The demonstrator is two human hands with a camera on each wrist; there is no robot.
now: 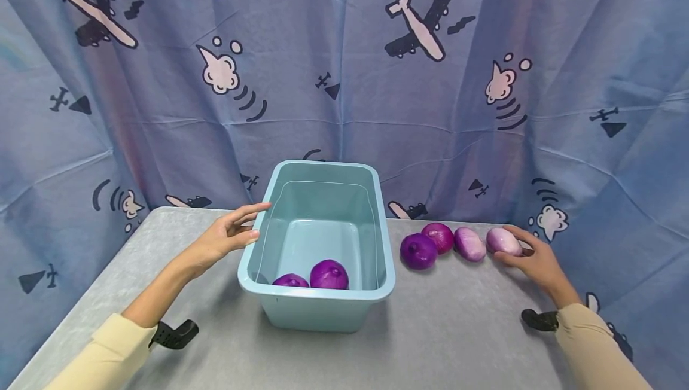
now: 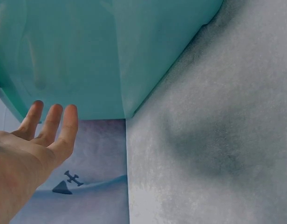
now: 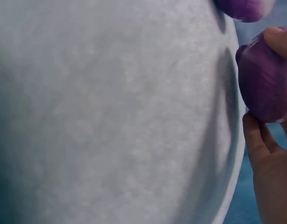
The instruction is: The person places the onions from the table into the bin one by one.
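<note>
Pale onion (image 1: 503, 241) at the right end of a row on the grey surface (image 1: 457, 330), gripped between the right hand's (image 1: 538, 264) thumb and fingers.

To its left lie a pale streaked onion (image 1: 470, 244), a magenta onion (image 1: 438, 237) and a dark purple onion (image 1: 418, 252), all between it and the blue bin (image 1: 312, 315); the dark one partly covers the magenta one in the head view. A curtain (image 1: 301, 109) printed with planes hangs behind the surface. Inside the bin, at its near end, sit two purple onions, a rounder one (image 1: 329, 274) and, left of it, another (image 1: 290, 280) partly hidden by the near rim. The left hand (image 1: 226, 234), fingers extended and gripping nothing, has its fingertips at the bin's left rim.
</note>
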